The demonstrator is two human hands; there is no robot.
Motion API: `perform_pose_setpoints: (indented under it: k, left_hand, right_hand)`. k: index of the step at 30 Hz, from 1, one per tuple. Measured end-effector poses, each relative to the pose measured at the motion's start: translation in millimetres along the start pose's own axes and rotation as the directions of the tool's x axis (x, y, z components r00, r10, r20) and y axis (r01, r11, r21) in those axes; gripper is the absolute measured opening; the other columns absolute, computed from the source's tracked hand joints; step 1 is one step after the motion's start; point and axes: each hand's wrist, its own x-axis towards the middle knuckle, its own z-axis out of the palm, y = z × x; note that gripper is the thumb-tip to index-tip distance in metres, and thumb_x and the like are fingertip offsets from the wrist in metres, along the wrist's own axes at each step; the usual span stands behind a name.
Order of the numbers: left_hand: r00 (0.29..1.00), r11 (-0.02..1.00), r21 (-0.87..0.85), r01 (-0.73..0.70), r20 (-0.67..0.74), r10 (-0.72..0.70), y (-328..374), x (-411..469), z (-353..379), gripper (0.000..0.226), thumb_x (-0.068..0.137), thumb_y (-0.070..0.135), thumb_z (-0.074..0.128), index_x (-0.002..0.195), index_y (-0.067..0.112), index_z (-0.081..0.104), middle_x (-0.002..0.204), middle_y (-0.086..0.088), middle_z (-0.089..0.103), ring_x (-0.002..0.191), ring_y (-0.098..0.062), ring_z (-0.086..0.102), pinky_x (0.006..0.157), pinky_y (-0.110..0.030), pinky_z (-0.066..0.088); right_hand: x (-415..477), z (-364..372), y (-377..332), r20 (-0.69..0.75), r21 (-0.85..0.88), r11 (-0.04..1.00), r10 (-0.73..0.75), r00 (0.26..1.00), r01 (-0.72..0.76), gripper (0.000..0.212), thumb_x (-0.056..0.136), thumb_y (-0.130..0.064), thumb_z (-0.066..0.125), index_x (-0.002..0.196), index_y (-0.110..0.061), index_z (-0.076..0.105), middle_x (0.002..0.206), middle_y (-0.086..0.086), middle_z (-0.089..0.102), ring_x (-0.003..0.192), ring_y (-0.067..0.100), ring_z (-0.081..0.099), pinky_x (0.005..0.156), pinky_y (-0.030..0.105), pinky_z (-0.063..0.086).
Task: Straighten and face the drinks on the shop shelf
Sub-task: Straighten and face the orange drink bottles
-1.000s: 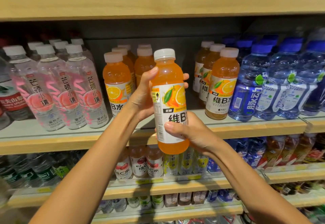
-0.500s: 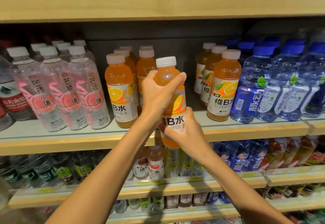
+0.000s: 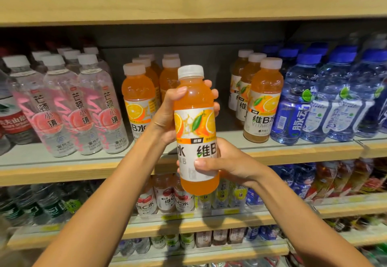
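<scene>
head view: the left hand (image 3: 167,118) wraps the shoulder of an orange drink bottle (image 3: 196,132) and the right hand (image 3: 222,162) grips its lower label, holding it upright, off the shelf (image 3: 272,153) before an empty slot. its label sits off-centre, so facing looks unfinished; the neighbouring orange rows (image 3: 263,101) and blue bottles (image 3: 297,103) stand upright, labels mostly forward.

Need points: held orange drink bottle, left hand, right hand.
held orange plastic drink bottle (image 3: 194,124), head view, on its label
left hand (image 3: 167,118), head view, on the palm side
right hand (image 3: 228,162), head view, on the back
</scene>
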Motion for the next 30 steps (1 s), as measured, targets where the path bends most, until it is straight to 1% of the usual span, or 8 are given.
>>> perform_pose_setpoints:
  k: [4,10,12,14,17,19,23,30]
  left_hand:
    - [0.999,0.988,0.151,-0.045,-0.021,0.048,1.1,-9.4,-7.5,0.066,0.057,0.043,0.087,0.114,0.014,0.07,0.116,-0.01,0.069,0.103,-0.021,0.067,0.09,-0.034,0.053]
    - [0.882,0.785,0.619,0.004,-0.373,0.29,-12.7,-44.8,-20.1,0.033,0.089,0.04,0.058,0.108,0.015,0.067,0.1,-0.002,0.073,0.091,-0.013,0.069,0.077,-0.025,0.053]
    - [0.836,0.537,0.841,0.057,-0.334,0.435,-25.4,-68.3,-32.8,0.028,0.089,0.032,0.059,0.105,0.011,0.068,0.098,-0.001,0.073,0.092,-0.014,0.068,0.082,-0.026,0.053]
    - [0.828,0.122,0.989,0.089,-0.141,0.542,-35.1,-93.6,-48.3,0.021,0.092,0.031,0.062,0.099,0.013,0.071,0.095,0.007,0.072,0.091,-0.008,0.066,0.081,-0.026,0.053]
    - [0.864,-0.497,0.867,0.04,0.22,0.453,-44.1,-110.8,-71.3,0.024,0.094,0.026,0.053,0.096,0.008,0.069,0.094,-0.002,0.068,0.087,-0.016,0.065,0.071,-0.033,0.053]
    - [0.87,-0.742,0.668,-0.062,0.401,0.288,-47.3,-111.8,-87.0,0.019,0.092,0.016,0.056,0.094,0.003,0.069,0.092,-0.01,0.068,0.081,-0.025,0.064,0.068,-0.035,0.053]
    - [0.835,-0.87,0.441,-0.221,0.547,0.065,-45.7,-112.1,-116.9,0.029,0.096,0.016,0.049,0.11,-0.004,0.065,0.103,-0.019,0.069,0.089,-0.031,0.067,0.083,-0.038,0.055]
    - [0.808,-0.912,0.338,-0.231,0.589,0.014,-47.2,-116.8,-126.6,0.039,0.099,0.022,0.04,0.112,0.002,0.07,0.11,-0.015,0.071,0.095,-0.026,0.07,0.085,-0.035,0.054]
  right_hand:
    - [2.4,5.1,5.4,-0.093,-0.073,0.997,-0.035,0.995,0.028,0.04,0.072,-0.01,0.072,0.11,-0.016,0.061,0.104,0.002,0.072,0.098,0.016,0.068,0.082,0.026,0.053]
    - [10.7,-5.9,5.0,-0.255,-0.257,0.961,-0.168,0.952,0.1,0.052,0.071,-0.015,0.078,0.116,-0.02,0.053,0.106,0.001,0.071,0.097,0.011,0.068,0.077,0.02,0.053]
    - [17.1,-11.9,6.8,-0.304,-0.289,0.949,-0.214,0.928,0.125,0.053,0.071,-0.016,0.08,0.116,-0.021,0.053,0.107,0.001,0.069,0.097,0.008,0.068,0.077,0.017,0.052]
    - [26.3,-17.8,9.4,-0.359,-0.313,0.943,-0.227,0.905,0.112,0.058,0.071,-0.017,0.08,0.121,-0.014,0.049,0.109,0.002,0.068,0.095,0.003,0.067,0.076,0.016,0.051]
    - [43.5,-21.3,16.4,-0.397,-0.317,0.943,-0.229,0.889,0.101,0.061,0.072,-0.016,0.079,0.123,-0.012,0.046,0.107,-0.005,0.066,0.092,-0.004,0.065,0.071,0.01,0.049]
    - [55.4,-19.8,23.6,-0.413,-0.308,0.945,-0.236,0.88,0.109,0.062,0.073,-0.016,0.079,0.123,-0.013,0.044,0.108,-0.005,0.065,0.093,-0.005,0.064,0.071,0.01,0.049]
    - [75.7,-15.1,38.7,-0.442,-0.314,0.941,-0.263,0.858,0.127,0.065,0.073,-0.019,0.081,0.123,-0.018,0.04,0.117,0.0,0.061,0.105,0.006,0.062,0.084,0.022,0.053]
    - [99.7,-8.2,49.5,-0.49,-0.404,0.912,-0.276,0.827,0.065,0.064,0.074,-0.038,0.079,0.118,-0.024,0.036,0.126,0.006,0.045,0.118,0.015,0.051,0.1,0.038,0.047]
